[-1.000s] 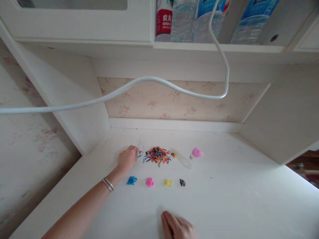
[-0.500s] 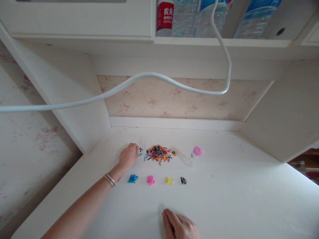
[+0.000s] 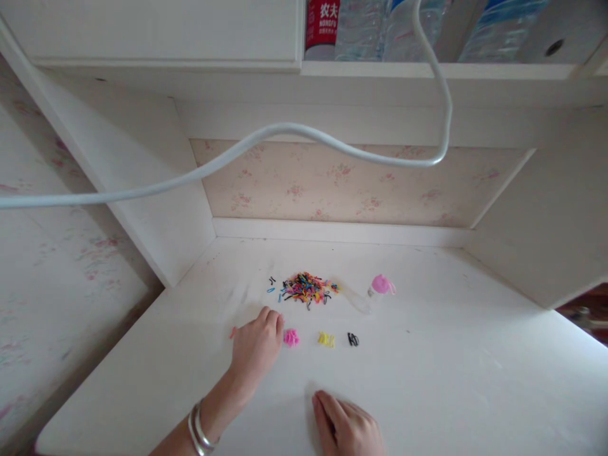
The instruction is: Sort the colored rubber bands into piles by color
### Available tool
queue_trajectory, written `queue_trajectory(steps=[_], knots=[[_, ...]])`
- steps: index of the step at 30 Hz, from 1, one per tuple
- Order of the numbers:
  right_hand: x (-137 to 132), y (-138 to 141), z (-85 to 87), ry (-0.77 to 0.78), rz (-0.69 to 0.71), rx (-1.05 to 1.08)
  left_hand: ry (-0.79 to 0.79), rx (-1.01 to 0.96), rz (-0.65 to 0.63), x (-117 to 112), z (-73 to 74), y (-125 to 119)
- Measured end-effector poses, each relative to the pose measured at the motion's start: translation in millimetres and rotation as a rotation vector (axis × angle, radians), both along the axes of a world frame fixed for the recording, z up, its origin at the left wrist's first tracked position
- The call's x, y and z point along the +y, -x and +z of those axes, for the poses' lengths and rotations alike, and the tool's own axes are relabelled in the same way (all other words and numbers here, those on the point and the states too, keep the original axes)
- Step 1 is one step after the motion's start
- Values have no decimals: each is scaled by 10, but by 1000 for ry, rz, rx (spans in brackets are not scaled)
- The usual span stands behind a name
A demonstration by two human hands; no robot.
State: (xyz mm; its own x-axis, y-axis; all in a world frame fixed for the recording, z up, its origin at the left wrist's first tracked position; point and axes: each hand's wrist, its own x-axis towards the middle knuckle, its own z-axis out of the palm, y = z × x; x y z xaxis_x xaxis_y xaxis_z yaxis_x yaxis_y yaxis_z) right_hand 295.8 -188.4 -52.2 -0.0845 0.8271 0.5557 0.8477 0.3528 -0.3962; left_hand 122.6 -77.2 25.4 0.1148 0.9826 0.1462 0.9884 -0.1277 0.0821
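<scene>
My left hand [image 3: 256, 347], with bangles at the wrist, rests knuckles up on the white desk [image 3: 451, 380]. Its curled fingers cover the spot of the small blue pile, and what they hold is hidden. A tiny red piece [image 3: 232, 332] lies just left of it. To its right sit small piles of pink bands [image 3: 291, 337], yellow bands [image 3: 326, 339] and black bands [image 3: 353, 339] in a row. Behind them lies a mixed heap of coloured rubber bands [image 3: 306, 288]. My right hand [image 3: 346, 430] lies flat at the near edge, holding nothing.
A clear little bottle [image 3: 360, 301] with a pink cap [image 3: 380, 284] lies right of the heap. A white cable [image 3: 285, 130] hangs across the alcove. Water bottles [image 3: 361, 28] stand on the shelf above. White side panels wall in the desk on both sides.
My left hand has drawn back from the heap's left edge to the row of small piles and now covers the blue one. The right hand has stayed put.
</scene>
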Motion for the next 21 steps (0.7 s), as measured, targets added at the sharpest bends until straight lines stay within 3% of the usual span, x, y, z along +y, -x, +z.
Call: queue_trajectory(steps=[11, 17, 21], knots=[[-12, 3, 19, 3, 9, 21, 50, 42, -60, -214, -175, -94], [-22, -14, 47, 42, 38, 4, 104, -15, 0, -200, -113, -51], [-17, -26, 71, 60, 42, -5, 80, -151, 122, -299, -99, 151]])
